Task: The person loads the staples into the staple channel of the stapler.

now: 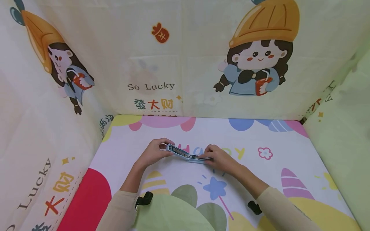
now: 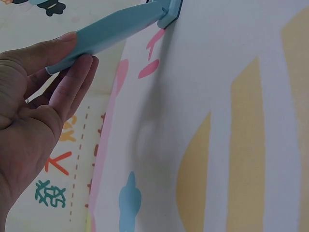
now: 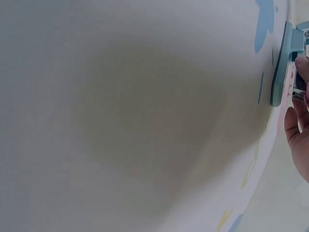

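A light-blue stapler [image 1: 178, 152] is folded wide at its hinge, with dark and metal parts showing inside. My left hand [image 1: 154, 150] pinches the end of its raised cover [image 2: 113, 28] between thumb and fingers. At the other end, my right hand [image 1: 219, 158] has its thumb and fingers around the metal magazine [image 3: 299, 94], above the blue base [image 3: 282, 65]. The right fingers hide part of the magazine, so I cannot tell whether a small piece is between them. Only part of the right hand [image 3: 300, 140] shows at the right wrist view's edge.
The table [image 1: 245, 179] has a printed cover with coloured shapes and letters. Pale printed cloth walls [image 1: 199, 64] stand behind it and on both sides. Black wrist straps or mounts [image 1: 144, 199] show near both sleeves.
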Demonstrator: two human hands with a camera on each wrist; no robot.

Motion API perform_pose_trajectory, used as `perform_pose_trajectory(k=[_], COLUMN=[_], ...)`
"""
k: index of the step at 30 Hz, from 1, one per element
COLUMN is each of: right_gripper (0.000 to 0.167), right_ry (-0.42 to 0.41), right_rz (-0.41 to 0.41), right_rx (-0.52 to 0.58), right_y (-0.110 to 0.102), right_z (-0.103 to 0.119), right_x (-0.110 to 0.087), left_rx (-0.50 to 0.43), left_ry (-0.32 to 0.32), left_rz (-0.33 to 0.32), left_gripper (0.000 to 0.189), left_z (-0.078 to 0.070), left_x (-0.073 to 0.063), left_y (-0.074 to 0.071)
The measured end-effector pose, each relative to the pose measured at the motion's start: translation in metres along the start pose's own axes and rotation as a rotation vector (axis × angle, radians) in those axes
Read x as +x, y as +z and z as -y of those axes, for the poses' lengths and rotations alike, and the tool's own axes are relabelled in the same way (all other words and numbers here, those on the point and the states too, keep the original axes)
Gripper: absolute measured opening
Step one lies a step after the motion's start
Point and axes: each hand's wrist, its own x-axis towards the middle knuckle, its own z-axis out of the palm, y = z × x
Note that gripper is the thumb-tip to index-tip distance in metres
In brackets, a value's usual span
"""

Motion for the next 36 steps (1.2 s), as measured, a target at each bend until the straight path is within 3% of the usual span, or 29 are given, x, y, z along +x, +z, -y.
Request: perform_pose_trajectory(k=[11,23,36], right_gripper=[0.022,0.025,0.063], right_ry=[0.077,0.087,0.216], right_rz=[0.012,0.013,0.030], right_rx=[0.003,0.033,0.068], right_y=[-0.006,-0.009,-0.012], right_z=[-0.002,-0.004,-0.005], right_x=[-0.006,-0.011,-0.023], left_rx=[0.001,0.015,0.029], left_ry=[0.013,-0.005,-0.004], left_rz=[0.003,0.004,0.001], left_gripper=[0.032,0.034,0.033], left_z=[0.001,0.001,-0.001], left_x=[0.000,0.000,-0.001], left_y=[0.000,0.000,0.000])
